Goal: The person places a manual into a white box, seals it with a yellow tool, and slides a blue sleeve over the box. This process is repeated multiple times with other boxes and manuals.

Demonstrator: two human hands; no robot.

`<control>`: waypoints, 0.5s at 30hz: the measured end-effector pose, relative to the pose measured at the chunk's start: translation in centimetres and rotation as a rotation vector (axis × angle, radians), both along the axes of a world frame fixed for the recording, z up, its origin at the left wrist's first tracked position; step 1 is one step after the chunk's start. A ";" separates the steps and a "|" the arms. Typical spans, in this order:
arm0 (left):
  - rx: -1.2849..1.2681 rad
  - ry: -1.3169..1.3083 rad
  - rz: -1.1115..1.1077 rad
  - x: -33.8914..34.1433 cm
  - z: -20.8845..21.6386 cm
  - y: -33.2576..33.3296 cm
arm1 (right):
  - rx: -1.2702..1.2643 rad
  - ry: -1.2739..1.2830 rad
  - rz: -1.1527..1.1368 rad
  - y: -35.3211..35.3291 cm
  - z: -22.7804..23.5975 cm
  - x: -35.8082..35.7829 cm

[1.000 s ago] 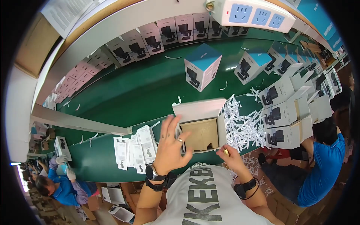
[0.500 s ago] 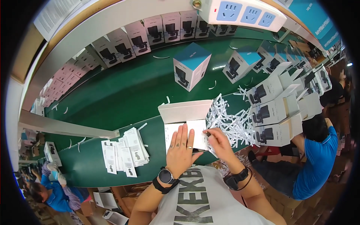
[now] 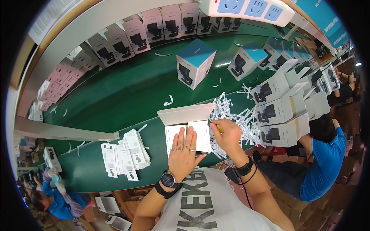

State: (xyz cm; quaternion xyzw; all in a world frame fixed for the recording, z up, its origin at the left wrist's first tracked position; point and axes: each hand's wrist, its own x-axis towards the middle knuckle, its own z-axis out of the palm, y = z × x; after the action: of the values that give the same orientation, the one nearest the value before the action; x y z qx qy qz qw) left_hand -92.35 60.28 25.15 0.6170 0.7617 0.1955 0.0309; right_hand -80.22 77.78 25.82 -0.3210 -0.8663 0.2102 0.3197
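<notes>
In front of me lies an open white box point(image 3: 169, 145) with its lid flap point(image 3: 187, 111) standing up on the far side. Two white pieces point(image 3: 199, 133) fill its inside. My left hand point(image 3: 182, 148) lies flat across them, fingers stretched out, a ring on one. Beside the box's right edge, my right hand point(image 3: 228, 136) is closed on a small yellowish-brown thing point(image 3: 220, 128), like a short handle; its kind cannot be made out. Loose white paper shreds point(image 3: 241, 122) are heaped just right of the box and partly behind my right hand.
Several folded leaflets point(image 3: 125, 154) lie on the green bench to the left. A closed blue-topped box point(image 3: 195, 65) stands ahead. Open cartons point(image 3: 275, 114) line the right, where a blue-shirted person point(image 3: 325, 165) sits close. A power strip point(image 3: 246, 9) hangs overhead.
My right hand has lifted slightly and turned beside the box, with the yellowish-brown thing now showing. The left hand stays flat on the contents. The whole view has shifted a little.
</notes>
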 end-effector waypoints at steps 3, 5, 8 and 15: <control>0.005 0.001 -0.003 0.0 -0.1 -0.1 | -0.020 -0.011 0.133 -0.9 0.0 0.2; 0.013 -0.002 -0.005 -0.1 -0.2 -0.2 | -0.044 0.016 0.160 -0.7 0.6 0.0; 0.033 -0.007 -0.005 -0.1 -0.2 -0.2 | -0.091 0.070 0.213 -0.5 1.0 -0.2; 0.130 -0.058 0.008 -0.5 -0.7 -0.7 | -0.418 -0.142 -0.203 4.0 -1.3 5.8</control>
State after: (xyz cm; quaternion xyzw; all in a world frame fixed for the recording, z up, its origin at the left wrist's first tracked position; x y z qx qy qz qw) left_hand -92.83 59.58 24.45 0.6087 0.7486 0.2625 0.0121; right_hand -74.46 81.79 24.53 -0.4796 -0.7877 0.3286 0.2040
